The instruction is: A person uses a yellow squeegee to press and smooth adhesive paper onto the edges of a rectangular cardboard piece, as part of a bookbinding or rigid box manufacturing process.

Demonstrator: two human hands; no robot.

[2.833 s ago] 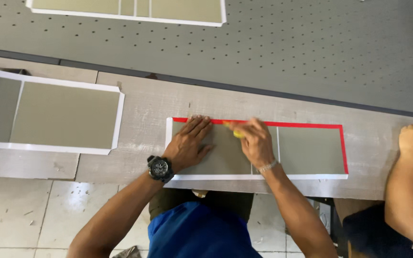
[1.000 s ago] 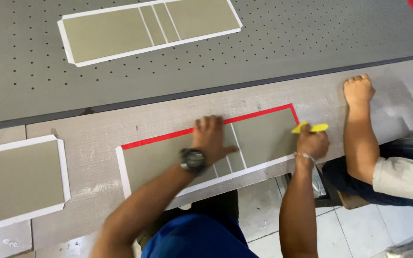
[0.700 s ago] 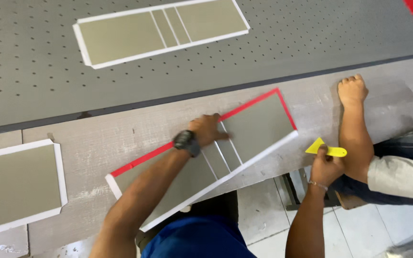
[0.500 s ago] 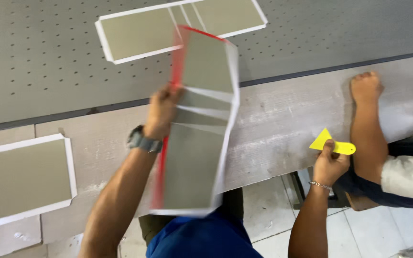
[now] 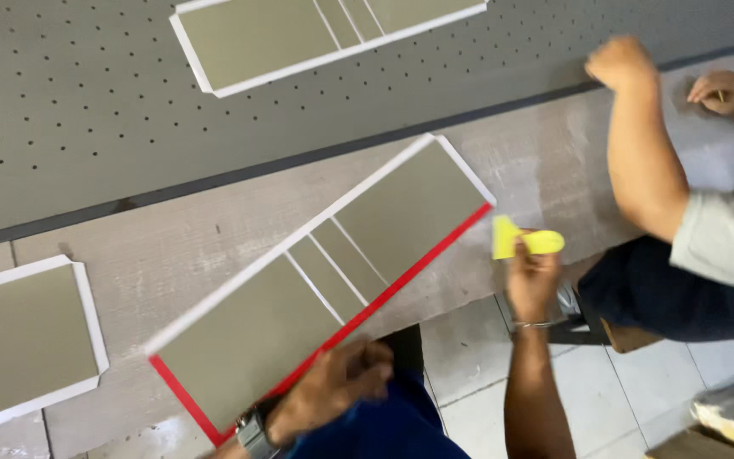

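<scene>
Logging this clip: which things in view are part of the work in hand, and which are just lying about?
In hand:
- olive panel with red tape edge, held at its near edge by the left hand
- yellow scraper, held in the right hand

Lying about:
- white-edged panel on the perforated board
- white-edged panel at left
- co-worker's arm

A workshop: a grey perforated worktable [image 5: 87, 127] fills the far side, taped olive panels [image 5: 316, 272] lie along a worn bench [image 5: 180, 246], tiled floor [image 5: 486, 365] near
</scene>
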